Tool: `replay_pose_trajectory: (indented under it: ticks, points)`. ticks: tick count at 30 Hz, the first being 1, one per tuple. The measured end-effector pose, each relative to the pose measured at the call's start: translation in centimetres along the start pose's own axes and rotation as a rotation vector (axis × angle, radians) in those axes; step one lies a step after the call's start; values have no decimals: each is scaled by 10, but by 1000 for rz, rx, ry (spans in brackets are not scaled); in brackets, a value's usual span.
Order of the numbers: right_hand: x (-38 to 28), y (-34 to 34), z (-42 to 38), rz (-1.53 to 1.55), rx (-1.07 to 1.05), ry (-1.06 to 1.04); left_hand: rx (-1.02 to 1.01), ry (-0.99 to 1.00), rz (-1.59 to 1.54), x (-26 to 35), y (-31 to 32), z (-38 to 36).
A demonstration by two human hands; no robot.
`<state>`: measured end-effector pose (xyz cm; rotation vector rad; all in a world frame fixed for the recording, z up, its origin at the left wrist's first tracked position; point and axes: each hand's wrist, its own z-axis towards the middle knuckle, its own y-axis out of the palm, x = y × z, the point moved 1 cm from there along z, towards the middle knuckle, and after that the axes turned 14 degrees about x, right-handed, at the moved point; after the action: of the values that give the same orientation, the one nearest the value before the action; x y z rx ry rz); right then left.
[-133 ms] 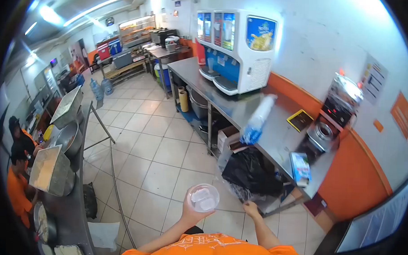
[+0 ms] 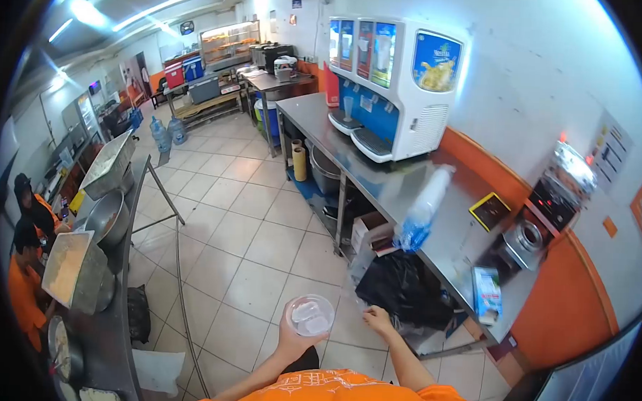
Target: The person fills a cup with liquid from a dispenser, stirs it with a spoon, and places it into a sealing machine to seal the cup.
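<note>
My left hand (image 2: 293, 339) is wrapped round a clear plastic cup (image 2: 310, 307) with several pieces of ice in it, seen from above. To its right, in front of the steel counter, my right hand (image 2: 378, 320) has its fingers curled together. Whether anything is pinched in them I cannot make out. Just beyond that hand, a black plastic bag (image 2: 406, 288) sits under the counter with crumpled clear plastic around it.
The steel counter (image 2: 378, 183) along the right wall carries a drink dispenser (image 2: 427, 98), a stack of plastic cups (image 2: 425, 211), a blue-and-white packet (image 2: 487, 295) and a cup sealer (image 2: 539, 222). At left, a table holds metal pans (image 2: 67, 269), with two people in orange beside it.
The whole view has shifted slightly, and the counter appears farther right. My right hand has moved left and up, nearer the cup, away from the bag's lower edge. My left hand still holds the cup.
</note>
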<state>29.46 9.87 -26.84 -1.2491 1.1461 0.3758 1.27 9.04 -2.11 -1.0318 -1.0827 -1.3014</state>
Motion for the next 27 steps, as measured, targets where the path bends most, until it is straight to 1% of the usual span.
replay_pose_trajectory:
  ticks: [2, 3, 6, 7, 8, 9, 10, 11, 12, 13, 14, 15, 17, 18, 20, 21, 23, 24, 27]
  points:
    - [-38, 49, 42, 116, -119, 30, 61, 1, 32, -21, -21, 46]
    - [-45, 64, 64, 116, -116, 16, 85, 2, -5, -28, -24, 68]
    - [-50, 111, 91, -79, -310, 153, 110, -11, -41, -43, -36, 135]
    - [-57, 121, 103, -129, -372, 211, 134, -26, -47, -47, -39, 161]
    - [-72, 127, 113, -134, -369, 210, 156, -48, -50, -52, -42, 184]
    - [-95, 129, 121, -100, -408, 205, 133, -61, -123, -58, -44, 212]
    - [-112, 130, 136, -64, -446, 202, 124, -55, -109, -60, -42, 236]
    - [-122, 132, 155, -65, -440, 210, 114, -56, -90, -58, -40, 260]
    - [-131, 134, 173, -67, -389, 81, 108, -64, -89, -55, -37, 283]
    - [-141, 138, 190, -64, -338, -46, 97, -26, -68, -52, -31, 307]
    - [-147, 142, 205, -52, -262, -70, 84, 14, -46, -53, -26, 329]
    - [-161, 143, 220, -39, -185, -96, 58, 7, -25, -59, -21, 352]
    - [-196, 134, 245, -68, -94, -100, -9, -39, -69, -69, -8, 391]
    - [-211, 132, 261, -61, -88, -90, -22, -41, -64, -75, -1, 412]
    - [-233, 128, 291, -13, 34, -78, -138, -47, -137, -85, 14, 452]
    - [-241, 129, 310, -12, 36, -60, -151, -60, -133, -93, 19, 471]
    - [-258, 131, 355, 62, 163, -140, -244, -14, -122, -107, 33, 514]
    - [-265, 133, 378, 93, 222, -156, -254, -16, -109, -110, 42, 536]
    - [-309, 126, 449, 61, 253, -189, -260, 18, -85, -104, 65, 606]
